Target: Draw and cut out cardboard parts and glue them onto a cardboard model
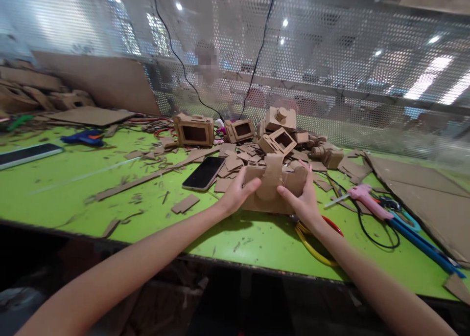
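Note:
Between my two hands, just above the green tabletop, is a brown cardboard model with a strip of card running down its middle. It looks like a camera body. My left hand grips its left side, thumb pressed on the near face. On the other side my right hand holds it the same way, with the fingers behind. The far face of the model is hidden. Behind it several finished cardboard cameras stand, among them one with a round lens and one with a square opening.
A black phone lies left of my hands among cardboard scraps. At right are a pink glue gun, a blue cutter and yellow-handled scissors. Another phone and a blue glue gun lie at left. A perforated screen stands behind.

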A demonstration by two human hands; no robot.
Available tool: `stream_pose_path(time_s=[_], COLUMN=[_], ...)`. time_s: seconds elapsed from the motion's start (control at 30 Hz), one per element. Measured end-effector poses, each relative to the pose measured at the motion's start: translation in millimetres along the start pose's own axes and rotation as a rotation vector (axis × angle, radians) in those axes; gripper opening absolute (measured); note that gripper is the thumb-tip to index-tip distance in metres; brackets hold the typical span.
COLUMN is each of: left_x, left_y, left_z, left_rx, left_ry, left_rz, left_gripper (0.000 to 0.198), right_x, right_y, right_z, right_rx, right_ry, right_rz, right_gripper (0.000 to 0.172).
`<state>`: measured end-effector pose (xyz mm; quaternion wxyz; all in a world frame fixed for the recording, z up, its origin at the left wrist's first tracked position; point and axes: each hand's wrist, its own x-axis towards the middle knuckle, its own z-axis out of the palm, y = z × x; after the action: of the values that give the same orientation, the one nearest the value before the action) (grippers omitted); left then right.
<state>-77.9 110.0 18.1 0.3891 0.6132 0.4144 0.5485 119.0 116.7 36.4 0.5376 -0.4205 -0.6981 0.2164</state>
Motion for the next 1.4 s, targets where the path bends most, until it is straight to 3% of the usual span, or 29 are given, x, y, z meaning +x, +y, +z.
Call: stream_pose_path(time_s=[0.1, 0.27, 0.53, 0.7, 0.83, 0.93, 1.0, 1.17, 1.27, 1.4], left_x=[-3, -5, -5, -3, -4, -5, -5, -4, -3, -2], left_y=[10, 15, 10, 6, 1, -1, 0, 4, 4, 5], left_z=[-0.2, 0.4, 0.9, 0.8, -0.4, -2.1, -3.7, -9.5, -12.2, -13.4], left_rx=[0.053, 0.032, 0.036, 0.013, 0.120, 0.214, 0.267, 0.431, 0.541, 0.613], left_ry=[-0.031, -0.021, 0.024, -0.020, 0.040, 0.051, 0.044, 0.133, 0.164, 0.173], left_rz=[-0.003, 0.033, 0.009, 0.066, 0.044, 0.122, 0.235, 0.505, 0.540, 0.578], left_gripper=[0.087, 0.077, 0.084, 0.087, 0.098, 0.104, 0.097, 0.073, 0.075, 0.074], right_x=[-1, -3, -4, -4, -2, 1, 4, 11, 14, 13], right_y=[0, -4, -6, -7, -3, 6, 13, 14, 4, -6], right_z=[-1, -2, -3, -4, -6, -5, -5, -11, -20, -25], right_rx=[-0.043, -0.078, -0.071, -0.029, -0.046, -0.043, -0.053, -0.192, -0.301, -0.453], right_ry=[0.001, -0.009, -0.026, -0.047, -0.061, -0.059, -0.061, 0.044, 0.175, 0.178], right_rz=[-0.032, -0.061, -0.091, -0.083, -0.102, -0.169, -0.217, -0.479, -0.766, -1.020], right_gripper=[0.100, 0.102, 0.099, 0.098, 0.096, 0.101, 0.103, 0.092, 0.070, 0.055])
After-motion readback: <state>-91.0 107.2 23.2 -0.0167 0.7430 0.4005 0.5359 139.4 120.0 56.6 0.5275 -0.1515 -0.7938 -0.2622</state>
